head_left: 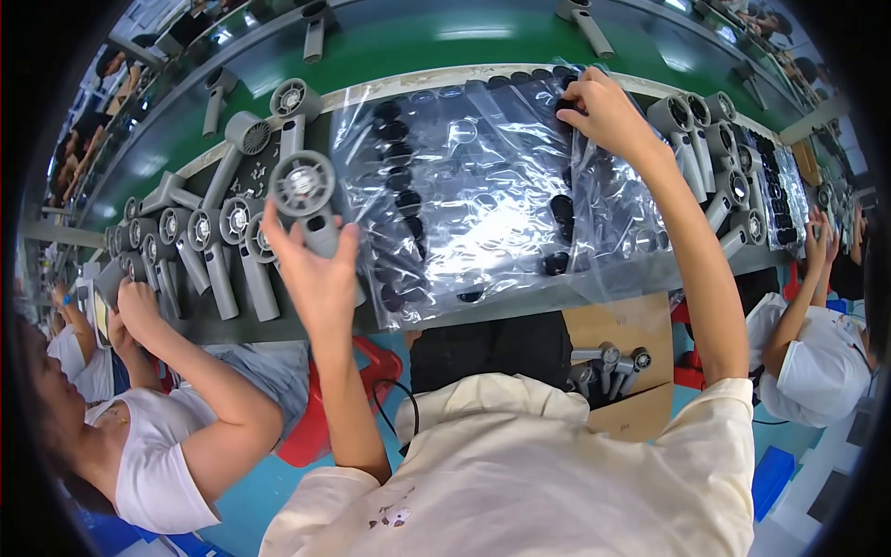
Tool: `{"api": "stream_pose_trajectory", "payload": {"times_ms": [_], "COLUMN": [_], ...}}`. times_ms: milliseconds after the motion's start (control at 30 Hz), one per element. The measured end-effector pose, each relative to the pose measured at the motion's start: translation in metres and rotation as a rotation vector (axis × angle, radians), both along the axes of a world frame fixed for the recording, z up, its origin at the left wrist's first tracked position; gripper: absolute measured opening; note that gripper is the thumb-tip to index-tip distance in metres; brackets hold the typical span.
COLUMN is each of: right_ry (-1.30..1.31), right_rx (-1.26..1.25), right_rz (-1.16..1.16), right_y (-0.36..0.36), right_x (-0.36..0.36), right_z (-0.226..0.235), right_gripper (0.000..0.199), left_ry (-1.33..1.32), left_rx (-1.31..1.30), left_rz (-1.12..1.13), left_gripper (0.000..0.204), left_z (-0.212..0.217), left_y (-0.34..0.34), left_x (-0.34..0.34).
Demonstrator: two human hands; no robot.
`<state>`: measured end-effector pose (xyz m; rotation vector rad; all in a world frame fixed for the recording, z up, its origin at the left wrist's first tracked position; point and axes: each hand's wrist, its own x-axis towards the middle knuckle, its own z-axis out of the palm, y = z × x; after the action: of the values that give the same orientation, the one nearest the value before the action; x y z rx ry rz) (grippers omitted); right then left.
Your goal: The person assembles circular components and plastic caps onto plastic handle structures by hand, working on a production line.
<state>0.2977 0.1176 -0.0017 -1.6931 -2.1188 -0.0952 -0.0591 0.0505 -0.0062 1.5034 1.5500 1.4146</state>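
My left hand is closed around the handle of a grey handheld fan, holding it upright with its round, open head toward me. To the right of it lies a clear plastic sheet over rows of black round caps. My right hand reaches to the far right part of the sheet, with thumb and fingers pinched on a black round cap. How far the fingers wrap around that cap is partly hidden.
Several grey fans stand crowded on the bench at left, and more lie at right. Beyond runs a green conveyor belt carrying spaced-out fans. A cardboard box with fans sits below the bench edge. A co-worker works close at left.
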Motion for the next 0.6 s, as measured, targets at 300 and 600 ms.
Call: {"api": "stream_pose_trajectory", "payload": {"times_ms": [300,600], "right_ry": [-0.065,-0.203], "right_rx": [-0.211,-0.258], "right_rz": [-0.157,-0.177], "right_y": [0.006,0.01], "right_x": [-0.021,-0.027], "right_z": [0.018,0.022], "right_gripper": [0.032,0.034], "left_ry": [0.101,-0.08], "left_rx": [0.011,0.012], "left_rz": [0.081,0.109], "left_gripper": [0.076,0.087], "left_z": [0.013,0.067], "left_y": [-0.014,-0.054], "left_x": [-0.013,0.015]}}
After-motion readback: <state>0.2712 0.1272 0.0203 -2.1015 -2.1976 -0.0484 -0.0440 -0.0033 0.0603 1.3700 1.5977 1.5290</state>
